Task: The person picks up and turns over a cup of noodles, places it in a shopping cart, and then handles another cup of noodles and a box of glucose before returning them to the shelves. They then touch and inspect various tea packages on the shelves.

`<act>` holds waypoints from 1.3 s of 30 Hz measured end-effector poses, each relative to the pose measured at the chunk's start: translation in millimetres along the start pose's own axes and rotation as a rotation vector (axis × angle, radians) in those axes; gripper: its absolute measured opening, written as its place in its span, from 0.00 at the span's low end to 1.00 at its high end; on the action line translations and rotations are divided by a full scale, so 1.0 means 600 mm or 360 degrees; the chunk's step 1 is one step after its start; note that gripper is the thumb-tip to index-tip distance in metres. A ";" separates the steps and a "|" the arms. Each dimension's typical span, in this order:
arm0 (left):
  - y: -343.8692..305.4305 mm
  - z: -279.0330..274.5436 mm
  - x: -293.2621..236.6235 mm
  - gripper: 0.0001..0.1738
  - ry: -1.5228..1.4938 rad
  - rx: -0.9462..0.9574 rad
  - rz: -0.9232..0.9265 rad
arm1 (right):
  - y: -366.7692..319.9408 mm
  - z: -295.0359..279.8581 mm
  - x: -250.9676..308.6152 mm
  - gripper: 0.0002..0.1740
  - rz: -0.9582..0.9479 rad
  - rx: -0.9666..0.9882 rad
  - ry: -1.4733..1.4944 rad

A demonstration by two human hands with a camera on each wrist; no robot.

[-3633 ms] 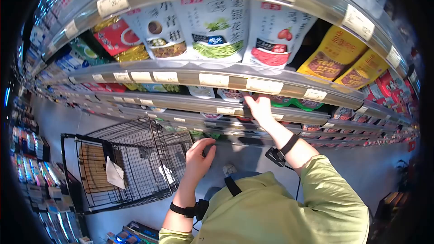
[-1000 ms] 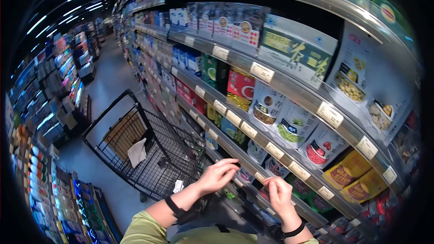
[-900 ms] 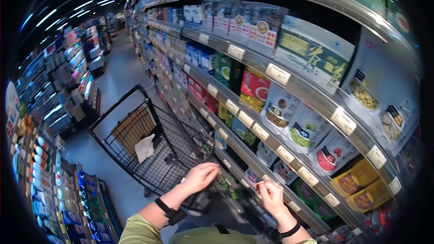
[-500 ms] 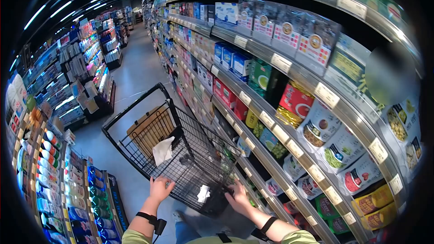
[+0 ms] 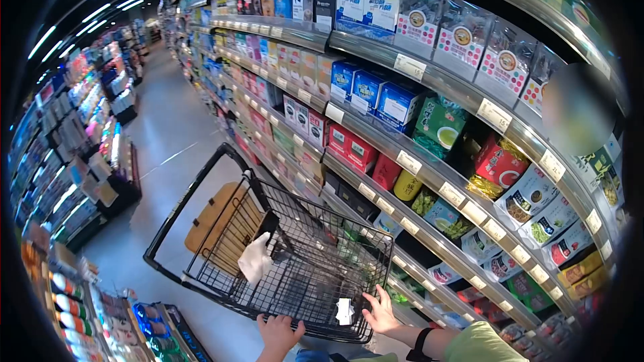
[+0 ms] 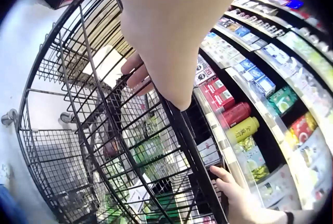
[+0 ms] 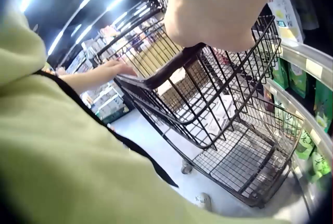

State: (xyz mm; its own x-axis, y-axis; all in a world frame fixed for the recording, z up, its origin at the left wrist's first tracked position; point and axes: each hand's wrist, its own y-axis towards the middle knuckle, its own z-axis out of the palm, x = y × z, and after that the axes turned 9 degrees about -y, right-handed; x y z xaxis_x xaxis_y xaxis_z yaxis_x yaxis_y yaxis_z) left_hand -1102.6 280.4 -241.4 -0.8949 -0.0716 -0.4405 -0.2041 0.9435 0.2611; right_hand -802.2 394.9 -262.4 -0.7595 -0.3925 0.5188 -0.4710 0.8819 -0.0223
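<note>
A black wire shopping cart (image 5: 295, 261) stands beside the shelves, with a wooden board (image 5: 218, 228) and a crumpled white sheet (image 5: 255, 259) at its far left end. My left hand (image 5: 278, 336) rests on the near rim; its fingers (image 6: 138, 75) reach over the bar in the left wrist view. At the cart's near right corner my right hand (image 5: 381, 312) touches the rim, fingers spread and holding no product. The right wrist view shows that hand (image 7: 213, 13) large above the rim, partly cut off by the frame edge, its fingertips hidden.
Shelves (image 5: 409, 67) of boxed and bagged goods run along the right, close to the cart. An aisle floor (image 5: 164, 117) stretches ahead on the left. Display racks (image 5: 74, 161) line its left side, and bottles (image 5: 70, 305) stand at the lower left.
Earlier, my right hand was among packets on a lower shelf; both hands are now at the cart's rim. The head view has turned from the shelf front towards the aisle.
</note>
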 end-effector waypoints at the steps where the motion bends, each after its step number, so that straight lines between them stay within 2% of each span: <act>1: 0.007 -0.002 0.009 0.23 -0.0008 -0.0022 -0.0004 | 0.009 0.008 0.007 0.32 -0.0005 -0.0089 -0.0020; 6: 0.055 -0.025 0.070 0.22 0.0003 0.0036 0.0008 | 0.074 0.030 0.064 0.31 0.0092 -0.0123 -0.0116; 16: 0.196 -0.043 0.252 0.17 0.0050 -0.0217 0.0143 | 0.254 0.086 0.185 0.28 0.0075 -0.0091 -0.0172; 28: 0.369 -0.064 0.401 0.13 0.0080 -0.0255 0.0040 | 0.457 0.114 0.295 0.30 0.0241 0.0266 -0.0187; 30: 0.388 -0.073 0.423 0.13 0.0097 -0.0170 -0.0011 | 0.477 0.123 0.303 0.31 0.0214 0.0275 -0.0171; 34: 0.427 -0.083 0.459 0.13 0.0181 -0.0218 0.0062 | 0.520 0.122 0.319 0.34 0.0114 0.0316 -0.0126; 36: 0.444 -0.096 0.467 0.14 0.0222 -0.0077 0.0002 | 0.538 0.120 0.328 0.35 0.0082 0.0434 -0.0155; 39: 0.471 -0.091 0.493 0.14 0.0238 -0.0105 0.0001 | 0.569 0.119 0.332 0.39 -0.0020 0.0497 -0.0231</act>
State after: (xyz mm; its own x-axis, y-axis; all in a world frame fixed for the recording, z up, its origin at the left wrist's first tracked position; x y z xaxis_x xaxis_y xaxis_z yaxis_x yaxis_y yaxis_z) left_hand -1446.9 508.3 -250.9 -0.9432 -0.1231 -0.3086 -0.2246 0.9207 0.3192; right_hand -1146.4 599.0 -227.5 -0.7981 -0.4557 0.3943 -0.5783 0.7631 -0.2886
